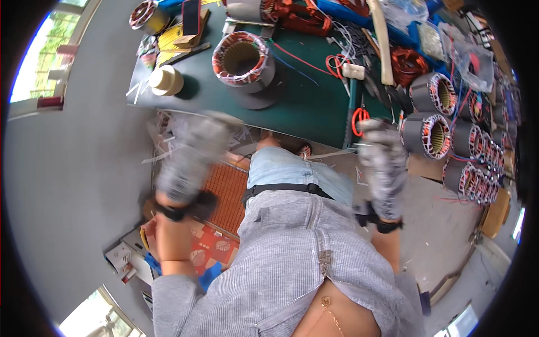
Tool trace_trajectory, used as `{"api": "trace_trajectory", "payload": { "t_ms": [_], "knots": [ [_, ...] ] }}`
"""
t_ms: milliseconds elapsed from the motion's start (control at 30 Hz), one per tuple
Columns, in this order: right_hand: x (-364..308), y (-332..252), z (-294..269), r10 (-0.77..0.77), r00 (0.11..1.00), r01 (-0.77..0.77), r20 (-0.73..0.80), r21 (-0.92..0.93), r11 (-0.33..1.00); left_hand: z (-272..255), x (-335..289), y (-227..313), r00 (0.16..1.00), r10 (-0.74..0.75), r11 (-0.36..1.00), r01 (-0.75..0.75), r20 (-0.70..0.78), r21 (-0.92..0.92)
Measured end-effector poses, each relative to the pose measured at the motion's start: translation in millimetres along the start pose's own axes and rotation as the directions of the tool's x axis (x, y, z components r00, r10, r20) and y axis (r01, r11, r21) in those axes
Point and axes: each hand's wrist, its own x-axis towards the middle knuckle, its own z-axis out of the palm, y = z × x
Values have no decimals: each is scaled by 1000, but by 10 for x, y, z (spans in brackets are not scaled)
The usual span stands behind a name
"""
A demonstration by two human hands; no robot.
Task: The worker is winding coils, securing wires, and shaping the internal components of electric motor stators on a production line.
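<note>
A motor stator [263, 84] with a ring of red copper windings tied in white stands upright on the green worktable [303, 115]. My left hand [199, 149], in a grey glove, hangs in front of the table's near edge, below the stator, and is smeared by motion. On the other side my right hand [384, 160], gloved too, is raised by the table's right end, close to orange-handled scissors [360, 121]. Blur hides its fingers, and nothing can be made out in either hand. Beside the scissors lies a mallet [353, 72] with a white head and teal handle.
More stators [429, 135] are stacked at the right. Red wire coils [409, 64], a wooden handle [382, 42] and plastic bags [471, 62] crowd the far right. A cream spool [166, 80], a phone [191, 17] and yellow strips [171, 40] lie on the left.
</note>
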Motion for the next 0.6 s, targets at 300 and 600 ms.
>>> {"api": "trace_trajectory", "payload": {
  "t_ms": [300, 600],
  "knots": [
    [139, 239, 505, -374, 928, 371, 3, -130, 920, 1216, 118, 143, 965, -137, 692, 255, 224, -675],
    [102, 164, 296, -101, 972, 142, 213, -189, 972, 1229, 176, 211, 989, -18, 999, 22, 148, -28]
  ]
}}
